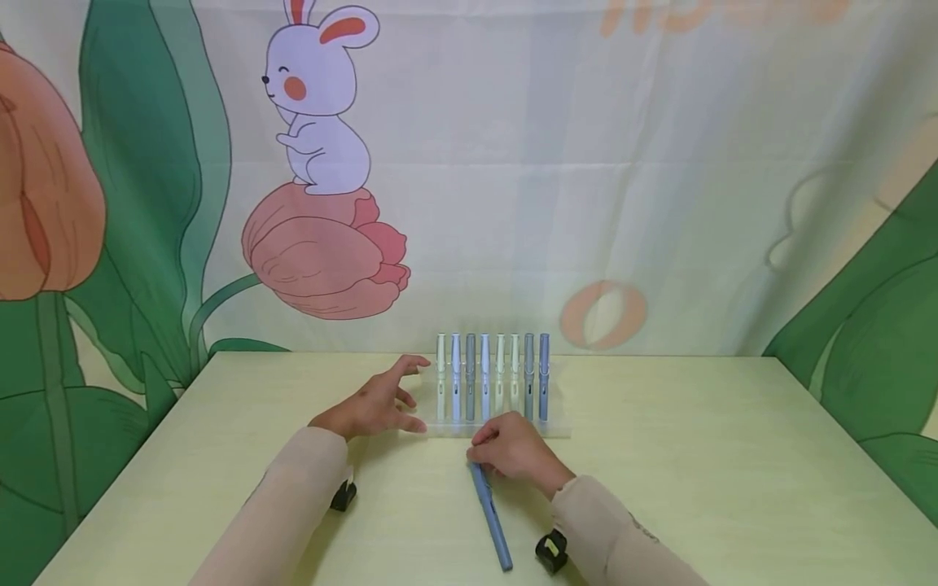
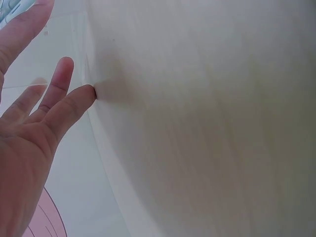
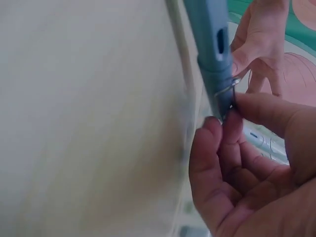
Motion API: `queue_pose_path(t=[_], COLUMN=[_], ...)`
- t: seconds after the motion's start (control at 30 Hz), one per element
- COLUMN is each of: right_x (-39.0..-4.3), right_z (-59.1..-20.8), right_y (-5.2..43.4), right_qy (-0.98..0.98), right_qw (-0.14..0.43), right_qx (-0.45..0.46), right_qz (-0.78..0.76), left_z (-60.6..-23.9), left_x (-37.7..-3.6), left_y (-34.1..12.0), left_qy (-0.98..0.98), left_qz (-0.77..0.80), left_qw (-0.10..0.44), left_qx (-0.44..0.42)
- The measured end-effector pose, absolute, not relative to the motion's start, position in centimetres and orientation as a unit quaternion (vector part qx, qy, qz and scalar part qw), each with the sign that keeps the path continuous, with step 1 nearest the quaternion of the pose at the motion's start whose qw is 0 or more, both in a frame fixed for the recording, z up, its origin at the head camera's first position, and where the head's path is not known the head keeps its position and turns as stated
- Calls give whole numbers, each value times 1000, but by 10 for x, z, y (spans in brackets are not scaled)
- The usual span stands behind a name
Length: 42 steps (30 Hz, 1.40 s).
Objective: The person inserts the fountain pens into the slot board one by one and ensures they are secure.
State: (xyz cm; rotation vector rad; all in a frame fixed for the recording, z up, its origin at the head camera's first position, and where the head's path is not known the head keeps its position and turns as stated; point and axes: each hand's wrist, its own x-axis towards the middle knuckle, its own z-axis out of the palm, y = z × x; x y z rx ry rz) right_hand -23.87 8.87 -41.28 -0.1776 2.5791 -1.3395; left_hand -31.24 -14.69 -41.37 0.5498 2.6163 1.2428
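Note:
A blue-grey pen with a clip slants toward the front of the table, its far end pinched between the thumb and fingertips of my right hand. In the right wrist view the pinch on the pen sits right by the metal clip. Behind that hand stands a clear pen stand with a row of upright pens in pale green, pale blue, grey and dark blue. My left hand is spread at the stand's left side, holding nothing, with thumb and forefinger near its edge.
The pale wooden table reaches back to a printed curtain with a rabbit and tulips, close behind the stand. Black wrist straps sit below both sleeves.

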Motion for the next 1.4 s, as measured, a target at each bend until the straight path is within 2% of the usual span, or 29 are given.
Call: queue_pose_path(t=[0.6,0.93,1.4], right_x=[-243,-244,-255], right_z=[-396,-382,-355], right_y=[110,123,144], right_qy=[842,846,860], right_qw=[105,71,20], right_qx=[-61,-92,-90], right_qz=[-526,-521,-502], left_z=[-412,-411,-410], left_x=[-311,-310,-310], left_y=[-145,-145,-145], left_qy=[885,885,884], left_qz=[421,419,421], left_qw=[94,97,100], left_qx=[178,181,178])
